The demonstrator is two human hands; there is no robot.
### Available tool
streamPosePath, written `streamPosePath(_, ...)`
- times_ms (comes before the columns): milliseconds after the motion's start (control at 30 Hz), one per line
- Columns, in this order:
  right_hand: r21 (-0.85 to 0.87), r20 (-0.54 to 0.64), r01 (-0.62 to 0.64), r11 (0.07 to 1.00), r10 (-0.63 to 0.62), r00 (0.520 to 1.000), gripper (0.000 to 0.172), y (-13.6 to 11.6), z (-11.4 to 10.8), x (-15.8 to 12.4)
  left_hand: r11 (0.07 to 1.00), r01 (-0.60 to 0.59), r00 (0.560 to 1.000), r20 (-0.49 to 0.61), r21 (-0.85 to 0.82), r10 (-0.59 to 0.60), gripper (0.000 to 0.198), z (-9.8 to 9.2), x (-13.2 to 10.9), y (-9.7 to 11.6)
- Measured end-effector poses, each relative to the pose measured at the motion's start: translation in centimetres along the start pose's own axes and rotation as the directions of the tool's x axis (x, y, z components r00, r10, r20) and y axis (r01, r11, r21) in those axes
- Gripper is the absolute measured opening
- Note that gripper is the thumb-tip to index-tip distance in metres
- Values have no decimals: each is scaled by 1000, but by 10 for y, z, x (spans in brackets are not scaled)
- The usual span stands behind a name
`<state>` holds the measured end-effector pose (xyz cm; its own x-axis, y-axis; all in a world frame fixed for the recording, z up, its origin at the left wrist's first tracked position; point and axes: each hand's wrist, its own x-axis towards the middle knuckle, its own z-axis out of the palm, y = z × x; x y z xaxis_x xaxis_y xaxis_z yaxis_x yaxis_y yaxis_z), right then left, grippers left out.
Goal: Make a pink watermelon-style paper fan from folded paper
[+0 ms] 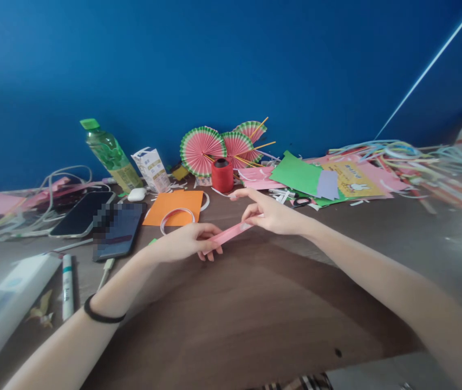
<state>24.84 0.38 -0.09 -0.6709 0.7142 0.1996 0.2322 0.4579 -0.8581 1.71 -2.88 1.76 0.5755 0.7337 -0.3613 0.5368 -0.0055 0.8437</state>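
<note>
One pink paper strip spans the gap between the hands, as I see it from my remote seat — its long axis slants from the left hand, nearer the wearer, to the right hand, farther over the tabletop. Both pinch it, an end each — neither is the closer.

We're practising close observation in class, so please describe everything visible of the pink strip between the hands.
The pink strip is narrow, fairly straight and looks like paper; whether it is folded or layered is unclear. A paler patch shows near its right end. It slants in the picture, its right end higher than its left. The left hand holds and partly covers one end; fingertips of the right hand hold the other. Whether it touches the table cannot be told.
</note>
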Motion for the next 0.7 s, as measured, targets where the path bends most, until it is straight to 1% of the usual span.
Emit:
streamPosePath(67, 1, -3, 4, 1000, -4, 1000, 57, 4, -2, 1, 998, -13, 999, 30, -55, 15, 27, 1, 3, -3)
streamPosePath(100, -21, -24, 21, 1000, -22, 999, 55, 5, -3, 2, 997, -7, 999, 41, -83, 11, 27, 3, 5, -5)
streamPosePath(133, -56, -68, 47, 997, -51, 996, 51, 6, -3, 3, 993, 8, 999, 40, -116, -3, 27, 5, 7, -8)
streamPosePath(167, -91, -137, 79, 993, -90, 986, 46, 6, -3, 4, 988, 24, 999, 27, -152, -20, 27, 7, 10, -12)
streamPosePath(200, -107, -223, 113, 988, -135, 965, 40, 5, -3, 5, 979, 44, 999, -10, -199, -47, 28, 10, 13, -15)
streamPosePath(233, -91, -308, 146, 985, -167, 937, 35, 4, -2, 6, 968, 51, 995, -75, -246, -71, 30, 14, 16, -18)
streamPosePath(267, -32, -379, 176, 984, -175, 909, 30, 2, -2, 6, 955, 51, 989, -120, -294, -90, 32, 17, 19, -20)
streamPosePath(300, 63, -422, 202, 977, -157, 893, 27, 0, -1, 7, 940, 36, 984, -150, -339, -92, 33, 20, 21, -22)
streamPosePath(333, 171, -433, 215, 961, -123, 893, 27, -2, 0, 8, 928, 18, 981, -175, -372, -89, 34, 23, 23, -23)
streamPosePath(400, 354, -369, 187, 916, -47, 928, 30, -4, 4, 8, 906, -31, 975, -211, -423, -65, 36, 28, 25, -23)
streamPosePath(467, 445, -280, 116, 888, 15, 960, 31, -4, 10, 8, 892, -68, 970, -239, -448, -46, 35, 33, 25, -21)
streamPosePath(567, 478, -213, 24, 878, 89, 973, 31, 0, 19, 7, 884, -82, 964, -260, -460, -46, 34, 40, 26, -18)
streamPosePath(700, 462, -170, -32, 886, 124, 978, 30, 4, 28, 7, 874, -97, 962, -269, -477, -40, 38, 43, 28, -19)
